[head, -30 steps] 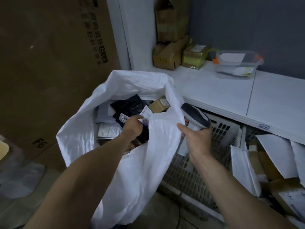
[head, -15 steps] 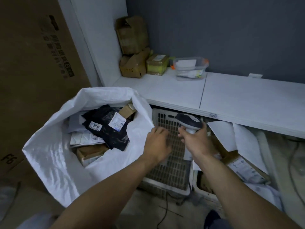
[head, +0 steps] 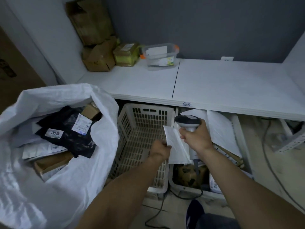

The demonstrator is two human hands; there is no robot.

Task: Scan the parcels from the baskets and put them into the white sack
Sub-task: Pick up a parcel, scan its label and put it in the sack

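Observation:
The white sack (head: pixel 69 182) stands open at the left, holding a black parcel (head: pixel 66 133), cardboard boxes and white mailers. My left hand (head: pixel 159 150) pinches a flat white parcel (head: pixel 177 146) by its left edge, above the gap between the two baskets. My right hand (head: pixel 195 138) grips the grey handheld scanner (head: pixel 187 122), its head just above the parcel's top edge. The left basket (head: pixel 140 129) shows only its bare mesh. The right basket (head: pixel 186 187) holds white mailers (head: pixel 219 129) and a brown box.
A white shelf (head: pixel 214 83) runs above the baskets, with cardboard boxes (head: pixel 97 58), a yellow-green package (head: pixel 126 54) and a clear plastic tub (head: pixel 159 54) at its back left. A black cable (head: pixel 158 214) trails on the floor. A large cardboard carton (head: pixel 9 63) stands at far left.
My left hand left the sack, crossed to the baskets and took hold of a white parcel. My right hand with the scanner moved right. The view swung to the right.

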